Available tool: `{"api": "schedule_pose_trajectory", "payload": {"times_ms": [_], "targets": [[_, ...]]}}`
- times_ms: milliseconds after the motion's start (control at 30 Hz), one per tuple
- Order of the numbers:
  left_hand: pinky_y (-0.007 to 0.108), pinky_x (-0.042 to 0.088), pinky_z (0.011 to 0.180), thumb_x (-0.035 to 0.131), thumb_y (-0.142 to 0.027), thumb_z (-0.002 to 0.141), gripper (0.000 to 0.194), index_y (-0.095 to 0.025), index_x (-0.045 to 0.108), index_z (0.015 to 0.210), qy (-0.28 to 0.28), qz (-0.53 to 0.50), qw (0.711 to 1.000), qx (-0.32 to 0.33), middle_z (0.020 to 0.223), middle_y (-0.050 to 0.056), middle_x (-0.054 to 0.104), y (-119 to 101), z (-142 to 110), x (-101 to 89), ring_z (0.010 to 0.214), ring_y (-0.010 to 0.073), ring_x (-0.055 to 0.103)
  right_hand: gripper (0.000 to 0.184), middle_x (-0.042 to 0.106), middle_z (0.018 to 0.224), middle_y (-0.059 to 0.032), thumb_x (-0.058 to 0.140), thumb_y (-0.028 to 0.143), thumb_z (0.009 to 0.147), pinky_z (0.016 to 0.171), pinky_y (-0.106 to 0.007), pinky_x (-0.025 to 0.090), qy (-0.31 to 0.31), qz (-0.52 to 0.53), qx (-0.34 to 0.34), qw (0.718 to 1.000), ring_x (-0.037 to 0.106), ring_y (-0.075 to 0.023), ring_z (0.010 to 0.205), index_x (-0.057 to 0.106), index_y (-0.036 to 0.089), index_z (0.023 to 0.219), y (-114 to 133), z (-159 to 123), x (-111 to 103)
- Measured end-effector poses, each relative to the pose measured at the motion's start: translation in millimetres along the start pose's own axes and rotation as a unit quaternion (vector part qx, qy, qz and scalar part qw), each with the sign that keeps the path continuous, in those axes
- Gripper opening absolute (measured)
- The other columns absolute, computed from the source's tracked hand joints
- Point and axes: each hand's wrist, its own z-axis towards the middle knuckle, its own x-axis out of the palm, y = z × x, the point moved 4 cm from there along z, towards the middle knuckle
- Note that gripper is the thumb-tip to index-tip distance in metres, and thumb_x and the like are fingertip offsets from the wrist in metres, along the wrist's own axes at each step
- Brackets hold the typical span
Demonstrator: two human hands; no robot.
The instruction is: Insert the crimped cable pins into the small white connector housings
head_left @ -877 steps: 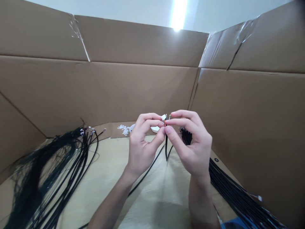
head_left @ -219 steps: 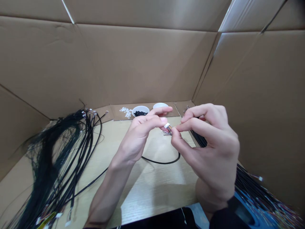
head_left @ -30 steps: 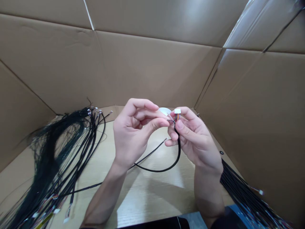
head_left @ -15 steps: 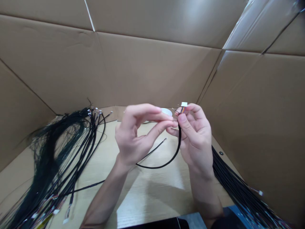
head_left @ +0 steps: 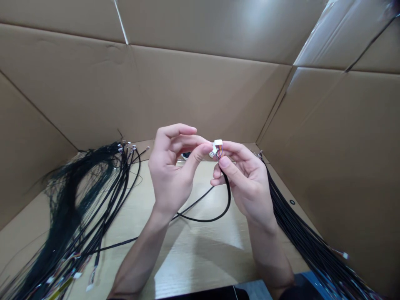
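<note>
Nearest the viewer, along the lower edge, lie a black object (head_left: 200, 293) and, to the right, a blue object (head_left: 314, 281) partly covered by cables. Beyond them spreads a pale wooden tabletop (head_left: 200, 254).

Above its middle the two hands face each other. The right hand (head_left: 246, 183) has thumb and forefinger pinched together on a black cable (head_left: 228, 196), gripping it at the end where its multicoloured wires (head_left: 220, 151) fan out; the other fingers are loosely curled. The left hand (head_left: 175, 166) brings thumb and forefinger nearly tip to tip just beside these wires, its remaining fingers bent and apart; whether it grips a wire cannot be told. A white connector housing (head_left: 218, 142) caps the wires upright, above the right thumb and between the two hands. From the right hand the cable hangs in a loop and passes toward the left forearm, crossing a thinner-looking black length.

To the left, black cables (head_left: 108, 208) lie beside a tangle of fine dark strands (head_left: 62, 225); small white connectors show at both ends. To the right runs a sheaf of black cables (head_left: 290, 227), with a small black ring (head_left: 292, 202) beyond it. Farthest off, a creased cardboard wall (head_left: 200, 91) encloses the tabletop.
</note>
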Motion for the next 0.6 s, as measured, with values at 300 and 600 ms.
{"api": "schedule_pose_trajectory", "payload": {"times_ms": [300, 600], "targets": [[0.03, 0.062, 0.08, 0.088, -0.017, 0.086, 0.036, -0.033, 0.07, 0.113, 0.002, 0.115, 0.977, 0.177, 0.096, -0.006, 0.078, -1.1, -6.6, -2.9, 0.087, 0.0144, 0.077, 0.011, 0.069, 0.105, 0.0021, 0.075, 0.022, 0.096, 0.054, -0.018, 0.065, -0.077, -0.07, -0.058, 0.993, 0.069, -0.0077, 0.068, 0.065, 0.025, 0.101, 4.7, -3.7, 3.1], [0.034, 0.06, 0.09, 0.085, -0.03, 0.091, 0.03, -0.034, 0.071, 0.117, 0.041, 0.091, 0.992, 0.074, 0.107, -0.003, 0.076, -2.4, -4.4, -4.6, 0.094, 0.0169, 0.076, 0.005, 0.068, 0.116, -0.0035, 0.08, 0.03, 0.093, 0.051, -0.018, 0.062, -0.016, -0.124, -0.05, 0.991, 0.062, -0.0095, 0.074, 0.081, 0.025, 0.093, 6.7, -5.3, 0.8]]}}
